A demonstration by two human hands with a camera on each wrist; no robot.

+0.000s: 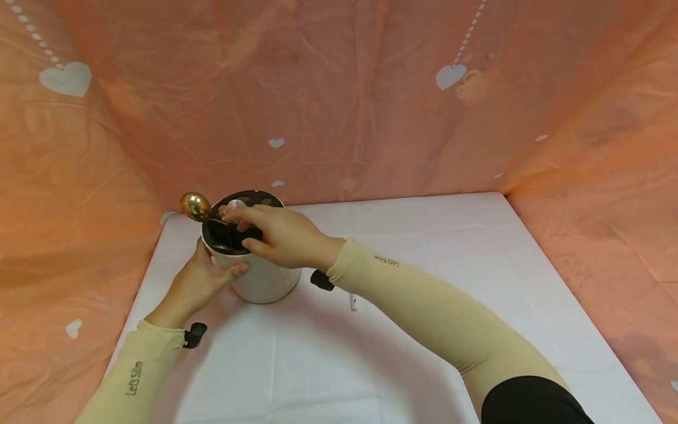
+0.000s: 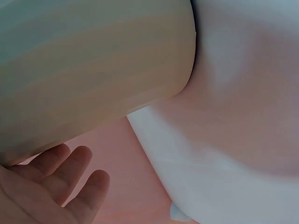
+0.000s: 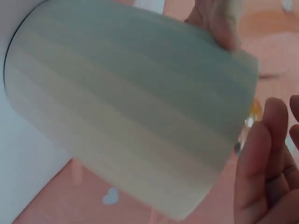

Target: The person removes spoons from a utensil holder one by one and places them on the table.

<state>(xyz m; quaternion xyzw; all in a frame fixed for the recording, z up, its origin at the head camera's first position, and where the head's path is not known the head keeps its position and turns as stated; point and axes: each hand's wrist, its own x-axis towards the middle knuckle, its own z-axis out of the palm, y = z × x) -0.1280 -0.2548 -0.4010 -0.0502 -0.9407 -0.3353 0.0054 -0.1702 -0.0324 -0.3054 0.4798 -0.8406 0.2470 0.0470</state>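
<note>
A pale cylindrical utensil holder with a black top stands on the table's left side. My left hand holds its side, the thumb on the front and the fingers going round behind. A shiny gold spoon leans out over the left rim, bowl outermost. Above the black top is my right hand, thumb and fingers apart, fingertips near the spoon's neck and a small whitish piece. In the right wrist view the fingers look relaxed beside the rim, with blurred gold and shiny bits behind them.
A white cloth covers the table. Orange-pink curtains with white hearts enclose the back and sides. A small pale object lies partly hidden below my right forearm. Both wrists carry black cameras.
</note>
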